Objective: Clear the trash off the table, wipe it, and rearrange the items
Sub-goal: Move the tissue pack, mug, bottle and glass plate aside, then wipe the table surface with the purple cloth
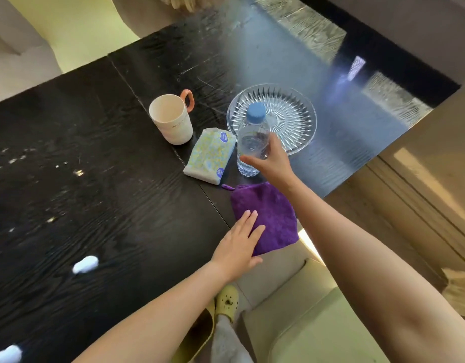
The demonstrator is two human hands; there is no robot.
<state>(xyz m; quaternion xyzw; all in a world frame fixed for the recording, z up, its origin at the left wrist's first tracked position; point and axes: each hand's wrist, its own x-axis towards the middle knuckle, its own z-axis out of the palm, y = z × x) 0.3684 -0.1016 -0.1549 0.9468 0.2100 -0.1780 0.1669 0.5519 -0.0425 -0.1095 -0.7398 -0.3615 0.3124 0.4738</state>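
Note:
My right hand (272, 162) is wrapped around a clear water bottle (252, 137) with a blue cap, which stands upright on the black table (95, 153). My left hand (239, 243) lies flat, fingers apart, on the left part of a folded purple cloth (270, 213) at the table's near edge. Left of the bottle lies a tissue pack (211, 155) with a yellow and blue pattern. A cream mug (171, 119) with an orange handle stands beyond it. Behind the bottle sits a cut-glass plate (291, 113). Two white crumpled scraps lie on the table, one (85, 264) at near left and another (6, 355) at the bottom left corner.
Pale crumbs (78, 172) are scattered over the left half of the table. A cream chair seat (317, 323) stands under my right arm. My feet in yellow clogs (227, 301) show below the table edge. Wooden floor lies to the right.

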